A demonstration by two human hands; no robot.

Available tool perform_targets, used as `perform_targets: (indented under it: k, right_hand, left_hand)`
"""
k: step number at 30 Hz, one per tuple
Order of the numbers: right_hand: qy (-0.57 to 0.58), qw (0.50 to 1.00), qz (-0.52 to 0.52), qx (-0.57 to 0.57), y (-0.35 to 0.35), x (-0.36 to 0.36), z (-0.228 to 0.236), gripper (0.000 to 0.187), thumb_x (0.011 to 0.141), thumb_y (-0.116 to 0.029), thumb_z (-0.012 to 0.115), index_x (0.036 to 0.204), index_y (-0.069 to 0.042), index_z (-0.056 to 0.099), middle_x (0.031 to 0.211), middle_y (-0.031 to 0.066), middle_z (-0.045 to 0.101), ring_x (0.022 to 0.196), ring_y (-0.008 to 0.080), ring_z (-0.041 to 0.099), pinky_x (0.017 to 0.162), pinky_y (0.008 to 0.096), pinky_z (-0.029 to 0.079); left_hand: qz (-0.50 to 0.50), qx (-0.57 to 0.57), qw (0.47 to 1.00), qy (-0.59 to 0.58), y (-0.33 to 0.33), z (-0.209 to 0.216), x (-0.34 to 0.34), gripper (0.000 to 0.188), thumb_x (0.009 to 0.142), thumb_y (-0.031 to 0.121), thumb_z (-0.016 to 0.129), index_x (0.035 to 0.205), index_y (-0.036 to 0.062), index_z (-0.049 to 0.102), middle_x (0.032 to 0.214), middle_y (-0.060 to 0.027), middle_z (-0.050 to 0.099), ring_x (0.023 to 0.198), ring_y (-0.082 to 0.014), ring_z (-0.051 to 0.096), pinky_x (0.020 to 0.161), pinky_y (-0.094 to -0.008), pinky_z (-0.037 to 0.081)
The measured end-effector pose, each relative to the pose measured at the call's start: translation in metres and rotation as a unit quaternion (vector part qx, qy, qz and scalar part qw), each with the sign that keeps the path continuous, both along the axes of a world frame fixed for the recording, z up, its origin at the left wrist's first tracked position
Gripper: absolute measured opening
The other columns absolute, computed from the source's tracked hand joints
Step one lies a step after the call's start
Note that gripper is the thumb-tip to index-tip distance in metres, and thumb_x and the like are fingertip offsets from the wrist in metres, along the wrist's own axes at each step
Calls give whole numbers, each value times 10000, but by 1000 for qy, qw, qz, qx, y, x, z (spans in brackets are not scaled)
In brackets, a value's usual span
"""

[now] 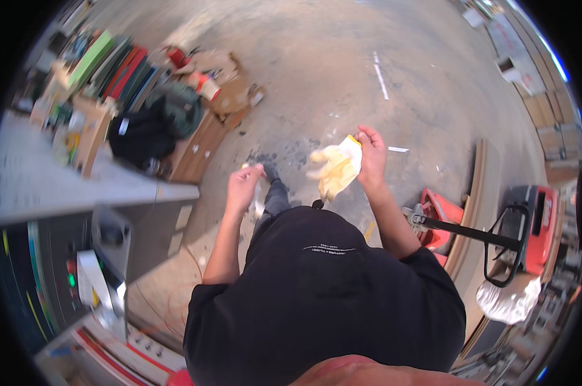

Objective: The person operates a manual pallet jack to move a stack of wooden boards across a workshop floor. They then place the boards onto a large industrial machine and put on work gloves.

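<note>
My right hand is raised in front of me, its fingers closed on the cuff of a work glove. That glove is white and pale yellow with a yellow edge, and its fingers dangle to the left. Lower and to the left, my left hand is closed in a pinch. From it hangs a blurred, whitish second work glove, partly hidden behind the hand and against my dark trouser leg. Both hands are bare and apart from each other.
At the left stand a grey machine table and a wooden cabinet with dark cloth on it. Cardboard lies beyond. On the right are a red pallet truck with a black handle and stacked boards. Concrete floor stretches ahead.
</note>
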State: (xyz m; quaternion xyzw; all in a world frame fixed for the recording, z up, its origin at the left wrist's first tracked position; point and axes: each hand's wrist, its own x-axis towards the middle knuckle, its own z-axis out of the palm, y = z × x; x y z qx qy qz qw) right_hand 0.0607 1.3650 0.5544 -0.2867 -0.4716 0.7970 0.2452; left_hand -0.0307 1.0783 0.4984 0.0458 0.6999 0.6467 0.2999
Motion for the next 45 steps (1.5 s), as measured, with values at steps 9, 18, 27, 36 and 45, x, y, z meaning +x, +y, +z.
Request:
perform_targets:
  k: [9, 18, 27, 36, 45]
  right_hand:
    - [-10, 876, 26, 482, 27, -74, 5, 283, 897, -5, 692, 1174, -8, 638, 966, 111, 659, 798, 172, 648, 734, 282, 532]
    - [-44, 918, 110, 378, 86, -93, -3, 240, 881, -210, 740, 1012, -23, 666, 891, 71, 621, 767, 179, 585, 682, 346, 490]
    - [-147, 942, -11, 302, 210, -48, -28, 324, 865, -215, 690, 1131, -43, 625, 939, 128, 685, 872, 250, 660, 773, 392, 526]
    - [-423, 842, -38, 332, 252, 37, -57, 162, 767, -181, 633, 796, -44, 714, 694, 161, 700, 641, 305, 701, 582, 429, 542]
    - [-66, 925, -325, -185, 271, 34, -82, 283, 899, -280, 605, 992, -29, 695, 807, 127, 713, 637, 204, 690, 576, 366, 563]
  left_hand:
    - [-219, 179, 957, 70, 180, 21, -86, 248, 1025, 230, 598, 1097, 2, 665, 905, 22, 651, 806, -76, 539, 697, -284, 476]
    - [-277, 104, 955, 21, 250, 14, -140, 382, 1040, 263, 456, 1057, -45, 681, 958, -65, 684, 884, -134, 613, 788, -308, 496]
    - [-481, 76, 869, 81, 427, 43, -131, 402, 1071, 280, 491, 977, -52, 697, 822, -50, 675, 740, -102, 585, 654, -289, 474]
    - [-620, -47, 722, 303, 520, 23, -65, 387, 965, 314, 666, 823, -41, 729, 595, -104, 607, 599, -126, 547, 591, -350, 465]
    - [-771, -47, 495, 397, 492, 54, -71, 542, 894, 210, 672, 1404, 217, 491, 1126, -221, 704, 974, -406, 696, 841, -495, 544]
